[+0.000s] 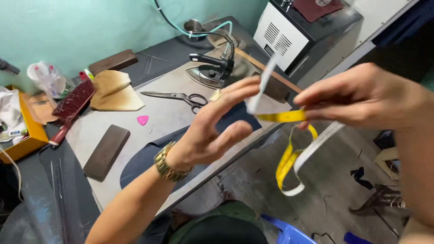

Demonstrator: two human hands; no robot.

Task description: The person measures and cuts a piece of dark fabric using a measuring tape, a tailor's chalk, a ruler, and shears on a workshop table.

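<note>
Both hands are raised above the near edge of the tabletop, with a tape measure strung between them. The left hand is spread, fingers loose, pinching a white end of the tape at its fingertips. The right hand is closed on the yellow stretch, and the rest hangs below it in loops. A dark blue cloth lies on the tabletop under the left wrist. Beyond the left hand sit scissors and an iron; further left are a pink chalk, a dark block and a brush.
</note>
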